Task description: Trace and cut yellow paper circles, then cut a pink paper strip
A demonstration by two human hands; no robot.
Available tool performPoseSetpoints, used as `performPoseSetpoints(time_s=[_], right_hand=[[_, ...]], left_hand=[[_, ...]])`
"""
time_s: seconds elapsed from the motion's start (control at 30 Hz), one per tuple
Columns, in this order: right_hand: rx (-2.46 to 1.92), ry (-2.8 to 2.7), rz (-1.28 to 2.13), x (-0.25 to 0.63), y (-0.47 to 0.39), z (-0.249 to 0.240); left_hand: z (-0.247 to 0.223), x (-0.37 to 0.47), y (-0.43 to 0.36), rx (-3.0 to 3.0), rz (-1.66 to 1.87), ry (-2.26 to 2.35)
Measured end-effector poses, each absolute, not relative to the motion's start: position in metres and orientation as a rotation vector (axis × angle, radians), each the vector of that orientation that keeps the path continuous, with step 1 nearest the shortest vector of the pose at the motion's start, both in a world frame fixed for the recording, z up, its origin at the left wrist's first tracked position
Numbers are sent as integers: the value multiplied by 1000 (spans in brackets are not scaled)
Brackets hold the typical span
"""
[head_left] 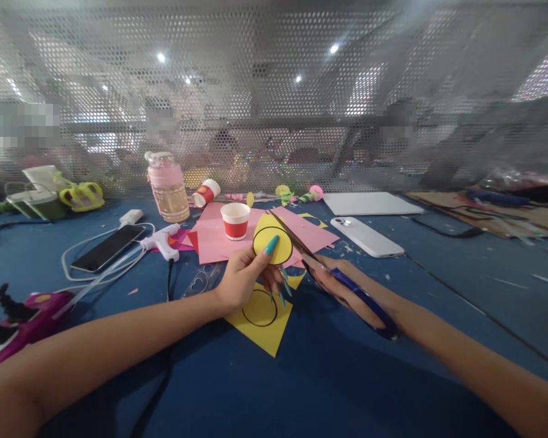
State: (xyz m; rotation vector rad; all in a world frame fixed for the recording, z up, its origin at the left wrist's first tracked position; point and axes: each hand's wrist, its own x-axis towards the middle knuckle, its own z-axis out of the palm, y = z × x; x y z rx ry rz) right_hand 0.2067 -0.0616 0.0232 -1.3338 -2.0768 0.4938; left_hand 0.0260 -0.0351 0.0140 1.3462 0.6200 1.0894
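Observation:
My left hand pinches a yellow paper piece bearing a black circle outline, thumb on its face. Much of the paper's edge follows the circle, with a corner still sticking up at the top. My right hand grips blue-handled scissors, whose blades lie at the right edge of the paper. Below my left hand a yellow sheet with another drawn circle lies on the table. Pink sheets are behind, and a red and white paper cup stands upright on them.
On the left are a glue gun, a black phone, cables and a magenta power strip. A bottle and a tipped cup stand farther back. A white phone and a white flat object lie right.

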Motion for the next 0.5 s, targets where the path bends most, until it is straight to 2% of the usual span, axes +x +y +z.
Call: performPoseSetpoints(time_s=[0.5], right_hand=[[-1417,-1999,451,203,-60,21]], left_hand=[[13,26,-34,1339,1098,581]])
